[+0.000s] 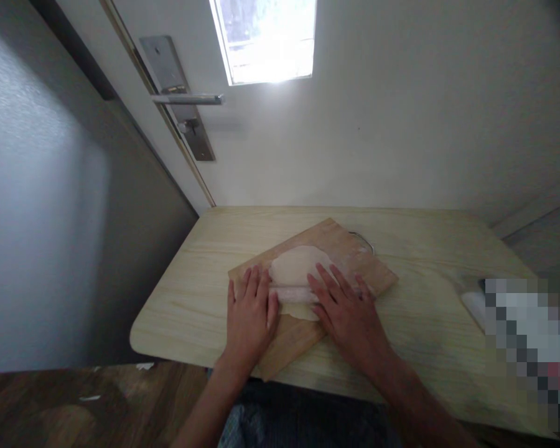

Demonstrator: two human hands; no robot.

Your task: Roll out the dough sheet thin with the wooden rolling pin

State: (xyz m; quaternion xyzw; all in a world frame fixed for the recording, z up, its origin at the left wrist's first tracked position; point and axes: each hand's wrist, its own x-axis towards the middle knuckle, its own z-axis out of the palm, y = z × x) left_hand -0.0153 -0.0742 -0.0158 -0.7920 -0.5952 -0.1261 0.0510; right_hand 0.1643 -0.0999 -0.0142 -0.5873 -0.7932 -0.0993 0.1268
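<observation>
Lying open across rolling pin (293,295): left hand (252,311), right hand (348,311); dough (299,264) pale, flat, roundish.

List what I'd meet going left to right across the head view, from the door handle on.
Door handle → left hand → flattened dough → right hand → pixelated object at the table's right end.

My head-worn view, forward and down
I look from close above the table (182,311), left hand (251,311) and right hand (348,308) at lower centre, toward the door (392,124) across the top.
</observation>
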